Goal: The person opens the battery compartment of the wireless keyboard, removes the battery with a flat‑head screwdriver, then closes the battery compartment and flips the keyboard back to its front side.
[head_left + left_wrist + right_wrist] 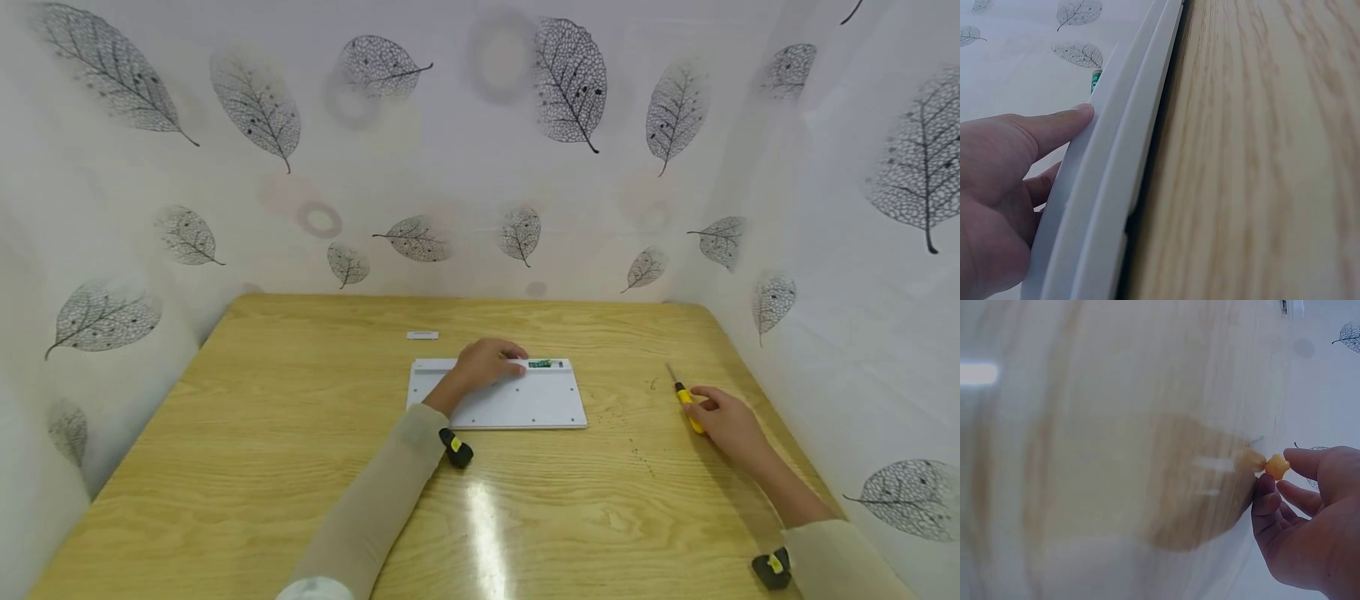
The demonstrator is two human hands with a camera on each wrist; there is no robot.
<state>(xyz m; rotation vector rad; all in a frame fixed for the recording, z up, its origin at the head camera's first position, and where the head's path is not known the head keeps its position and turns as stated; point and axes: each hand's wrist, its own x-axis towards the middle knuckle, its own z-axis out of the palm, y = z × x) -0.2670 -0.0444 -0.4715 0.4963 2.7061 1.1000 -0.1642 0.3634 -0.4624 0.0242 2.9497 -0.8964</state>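
Clock centred on the white device (512,404), which lies flat mid-table, small dark screw spots on its upper face. Small white cover (422,335) at 10 o'clock, apart from the device, on the wood-grain table (255,417). Left hand (487,363) at 12 o'clock, grips the raised ridge along the device's far edge, thumb on the near side, fingers beyond; narrow grip. Black wrist unit (456,448) on the left sleeve (382,483), below the near edge, 7 o'clock. Green battery (539,364) in the ridge opening at 2 o'clock, just beside left fingertips. Yellow-and-black screwdriver (688,408) well apart at 3 o'clock, shaft pointing to 11. Right hand (729,423) pinches its yellow handle between thumb and fingers.
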